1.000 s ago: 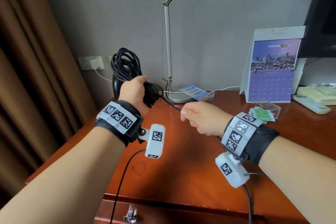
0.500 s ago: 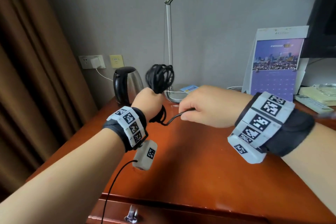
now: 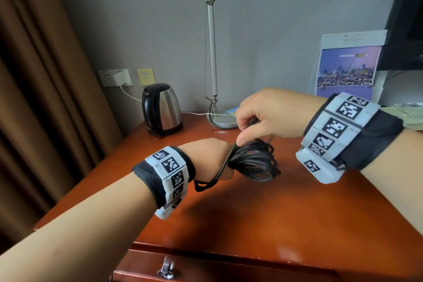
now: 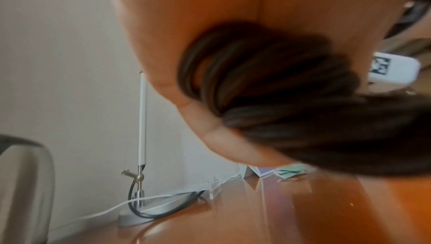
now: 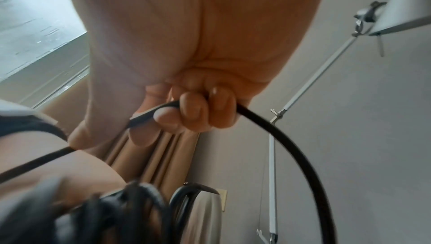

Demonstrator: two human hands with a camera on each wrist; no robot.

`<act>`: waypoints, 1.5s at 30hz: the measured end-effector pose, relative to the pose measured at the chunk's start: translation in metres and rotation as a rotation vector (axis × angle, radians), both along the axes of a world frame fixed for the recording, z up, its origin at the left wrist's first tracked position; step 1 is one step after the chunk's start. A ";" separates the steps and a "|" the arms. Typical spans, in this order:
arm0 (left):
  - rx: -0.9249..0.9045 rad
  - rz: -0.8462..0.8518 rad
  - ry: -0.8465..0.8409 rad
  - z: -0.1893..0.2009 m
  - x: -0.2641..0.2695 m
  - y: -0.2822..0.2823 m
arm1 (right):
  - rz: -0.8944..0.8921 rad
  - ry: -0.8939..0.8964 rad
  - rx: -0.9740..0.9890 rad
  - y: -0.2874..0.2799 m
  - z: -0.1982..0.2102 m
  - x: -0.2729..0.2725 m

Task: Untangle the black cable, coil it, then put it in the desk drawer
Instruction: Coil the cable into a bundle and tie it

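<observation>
While gripped in left hand [image 3: 209, 155]: black cable [image 3: 254, 162] coil, loops rightward; right hand [image 3: 267, 114] fingers [image 5: 193, 113] pinching its strand.

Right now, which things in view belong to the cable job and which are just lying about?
Job:
- cable, coil gripped by left hand
- loose strand pinched by right hand
- drawer, shut

Lying about:
- kettle
- lamp
- calendar
- charger

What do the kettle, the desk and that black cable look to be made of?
Kettle: seemingly brushed steel with a black, probably plastic, lid and handle; it gleams dully. Desk: reddish wood or veneer, glossy, since it mirrors light. Black cable: likely rubber or plastic sheathing, matte and bending easily into loops.
</observation>
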State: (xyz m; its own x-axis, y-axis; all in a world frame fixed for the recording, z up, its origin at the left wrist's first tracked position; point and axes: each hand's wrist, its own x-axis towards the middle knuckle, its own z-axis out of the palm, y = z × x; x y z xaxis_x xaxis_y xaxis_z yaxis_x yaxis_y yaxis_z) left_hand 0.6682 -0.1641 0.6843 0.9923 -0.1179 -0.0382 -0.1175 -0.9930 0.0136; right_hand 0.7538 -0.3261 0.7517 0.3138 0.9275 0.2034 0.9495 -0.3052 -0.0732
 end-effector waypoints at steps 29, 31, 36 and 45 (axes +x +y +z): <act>-0.513 0.052 -0.046 0.011 -0.013 0.005 | -0.051 0.775 0.607 -0.024 -0.009 0.018; -0.667 0.159 -0.013 0.001 -0.009 0.014 | -0.019 0.781 0.646 -0.028 0.000 0.017; -1.179 0.480 -0.266 -0.019 0.005 0.044 | -0.006 0.759 0.677 -0.040 0.013 0.025; -1.044 0.514 -0.241 -0.038 0.011 0.065 | -0.051 0.492 0.709 -0.037 0.022 0.034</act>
State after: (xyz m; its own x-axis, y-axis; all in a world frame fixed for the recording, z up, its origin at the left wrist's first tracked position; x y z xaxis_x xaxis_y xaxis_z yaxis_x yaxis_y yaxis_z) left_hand 0.6794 -0.0987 0.6463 0.9008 0.4329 0.0341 0.1813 -0.4462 0.8764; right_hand 0.7881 -0.3626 0.7740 0.5563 0.6154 0.5584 0.7459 -0.0737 -0.6619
